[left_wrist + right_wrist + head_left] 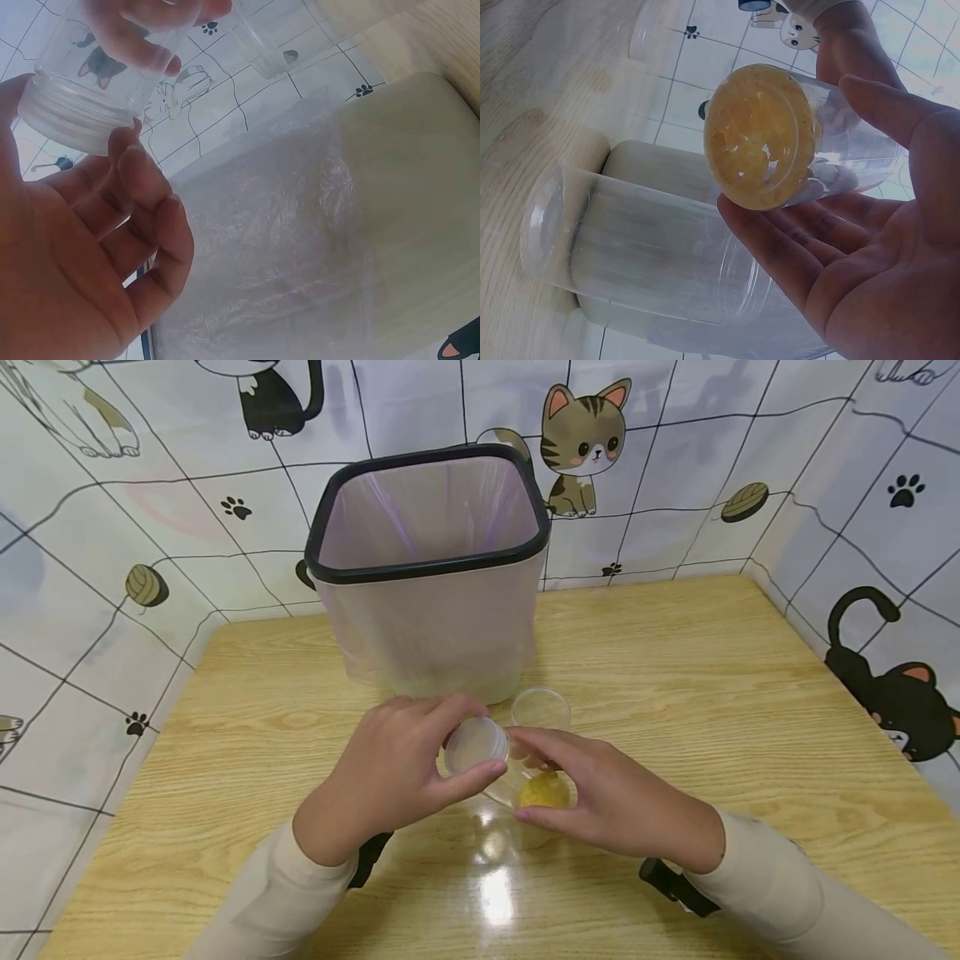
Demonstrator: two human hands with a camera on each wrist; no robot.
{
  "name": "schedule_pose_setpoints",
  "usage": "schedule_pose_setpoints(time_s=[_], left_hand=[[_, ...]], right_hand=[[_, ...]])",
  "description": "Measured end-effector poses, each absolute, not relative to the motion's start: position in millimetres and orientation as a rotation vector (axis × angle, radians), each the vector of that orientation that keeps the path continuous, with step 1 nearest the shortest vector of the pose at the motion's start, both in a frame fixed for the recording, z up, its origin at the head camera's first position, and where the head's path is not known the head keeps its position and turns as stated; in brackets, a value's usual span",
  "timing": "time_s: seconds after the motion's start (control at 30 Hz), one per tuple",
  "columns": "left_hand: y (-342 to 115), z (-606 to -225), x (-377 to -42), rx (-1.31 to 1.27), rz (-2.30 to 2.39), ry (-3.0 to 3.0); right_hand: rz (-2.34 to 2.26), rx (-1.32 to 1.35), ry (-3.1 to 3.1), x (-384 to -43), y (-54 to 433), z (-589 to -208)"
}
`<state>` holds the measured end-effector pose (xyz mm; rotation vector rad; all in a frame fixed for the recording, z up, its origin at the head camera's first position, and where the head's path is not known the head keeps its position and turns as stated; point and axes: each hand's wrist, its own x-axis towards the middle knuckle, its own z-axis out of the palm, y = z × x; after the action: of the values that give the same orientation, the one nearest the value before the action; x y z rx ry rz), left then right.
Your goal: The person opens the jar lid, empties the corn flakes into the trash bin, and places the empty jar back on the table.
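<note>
A: Quick q: what've your hands got, & where's it at?

B: Clear round plastic jar (802,142) w/ bumpy yellow contents (545,790) at its base end. It's up off the pale wood-grain desk (712,693), tilted, btwn my hands, cap end to the left. My left hand (405,768) has thumb & fingers curled round the whitish, see-through round cap (474,747); my right hand (615,785) grips the jar's body, spread only as wide as the jar.

A: Why one hand per end?

B: Prob. b/c a smooth body would slip round w/o its own grip, & a low cap is best held by its edge. Can't tell if it's tight or loose.

A: And the tilt?

B: Comfier for both wrists, I'd guess; also turns the cap's top toward me.

A: What's nearby?

B: A second clear plastic jar (656,244), empty AFAICT, upright on the desk, just beside the tall pale-pinkish bin w/ black rim (442,627). Prob. parked there to be in reach but outta my way. The bin's thin see-through plastic bag (262,225) hangs down its outside, prob. so the rim pins it.
</note>
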<state>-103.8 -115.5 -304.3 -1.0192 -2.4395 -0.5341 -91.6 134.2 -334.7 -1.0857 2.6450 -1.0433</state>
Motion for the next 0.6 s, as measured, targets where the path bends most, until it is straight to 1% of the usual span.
schedule_pose_setpoints(time_s=[0.33,0.6], left_hand=[[-115.2,-304.0,-104.9,-1.012,-0.521,-2.456],[-116.0,-303.0,-103.9,-1.006,-0.523,-2.477]], right_hand=[[-1.029,-1.128,2.683,-92.9,134.3,-336.0],[-1.015,-1.111,2.683,-93.1,133.9,-335.7]])
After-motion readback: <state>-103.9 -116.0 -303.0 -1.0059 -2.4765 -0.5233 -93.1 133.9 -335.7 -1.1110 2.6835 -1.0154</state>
